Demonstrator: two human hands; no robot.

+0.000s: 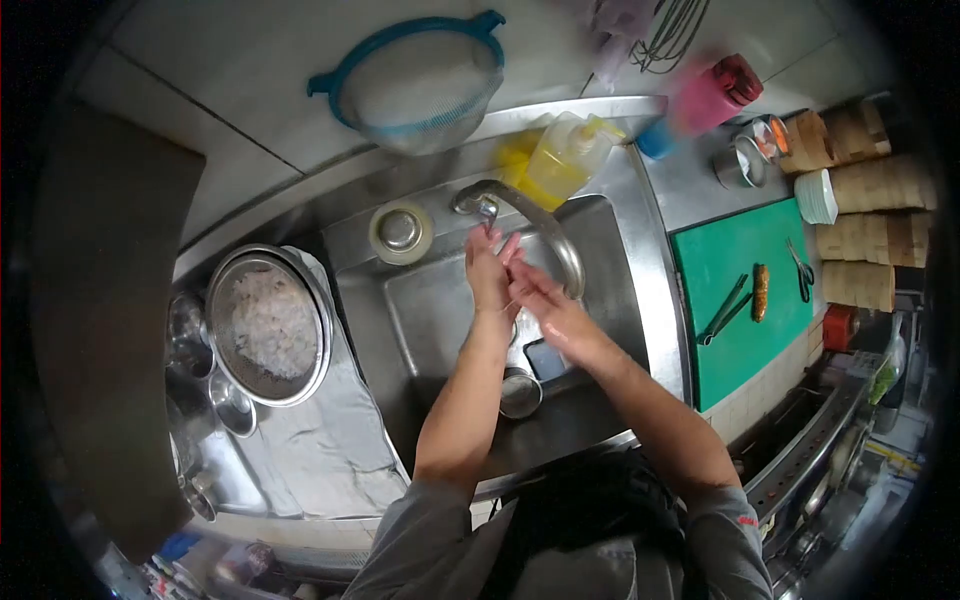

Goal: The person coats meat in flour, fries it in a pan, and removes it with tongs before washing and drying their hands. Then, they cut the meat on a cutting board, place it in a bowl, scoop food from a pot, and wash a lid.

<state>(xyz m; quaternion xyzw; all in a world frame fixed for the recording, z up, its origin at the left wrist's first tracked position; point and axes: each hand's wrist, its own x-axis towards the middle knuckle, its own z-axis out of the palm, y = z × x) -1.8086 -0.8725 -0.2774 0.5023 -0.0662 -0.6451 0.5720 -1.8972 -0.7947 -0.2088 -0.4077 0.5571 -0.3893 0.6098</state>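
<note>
My left hand is raised over the metal sink, palm turned inward, fingers stretched up close to the spout of the curved tap. Against its palm side lies my right hand, with its fingers extended and wet-looking skin. Neither hand holds an object. Below them, in the sink basin, are a round metal cup and a dark rectangular item, partly covered by the right forearm.
Left of the sink, a bowl of pale crushed pieces stands on a cloth. A yellow pump bottle is behind the tap, near a round metal-topped container. On the right, a green board carries tongs, scissors and a browned roll.
</note>
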